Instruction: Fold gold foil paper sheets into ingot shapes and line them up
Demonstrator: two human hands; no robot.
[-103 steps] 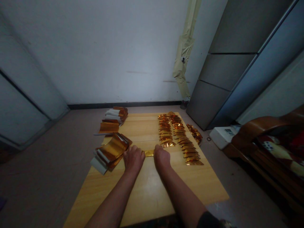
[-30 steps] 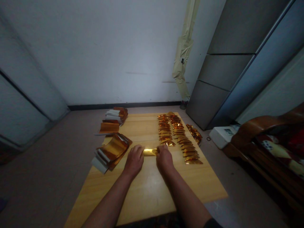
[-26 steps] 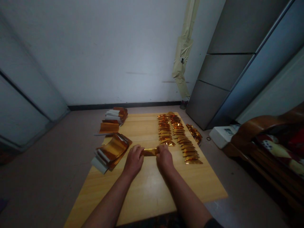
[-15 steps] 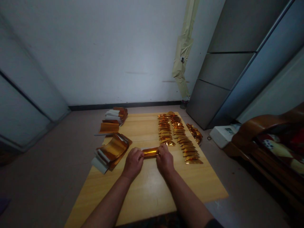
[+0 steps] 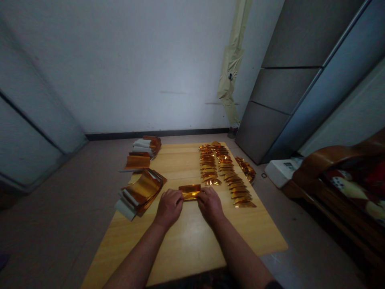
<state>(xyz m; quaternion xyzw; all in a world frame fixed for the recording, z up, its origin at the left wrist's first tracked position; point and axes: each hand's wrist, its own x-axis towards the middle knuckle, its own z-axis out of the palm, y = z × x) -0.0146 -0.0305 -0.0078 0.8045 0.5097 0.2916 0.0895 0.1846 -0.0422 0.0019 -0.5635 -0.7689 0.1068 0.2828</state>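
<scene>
A shiny gold foil sheet [image 5: 190, 194], partly folded with a raised far edge, spans the gap between my hands low over the table. My left hand [image 5: 170, 202] is closed on its left end, fingers curled and thumb toward the sheet. At the other end my right hand [image 5: 210, 201] pinches the foil with bent fingers. Left of my hands lies a stack of gold foil sheets [image 5: 147, 185] with pale undersides. Beyond my right hand, folded gold foil pieces [image 5: 208, 164] overlap in rows, one row [image 5: 239, 188] curving down the table's right side.
The wooden table [image 5: 183, 249] stands before a white wall. More foil stacks [image 5: 137, 161] lie at its far left edge. A heap of gold foil pieces [image 5: 246, 169] sits beyond the right edge. A grey fridge [image 5: 267, 108], a white box [image 5: 281, 172] and a carved wooden seat [image 5: 325, 168] stand right.
The foil between my hands has gone from a narrow roll-like strip to a wider shape with its far flap standing up. My right hand has shifted slightly nearer to me.
</scene>
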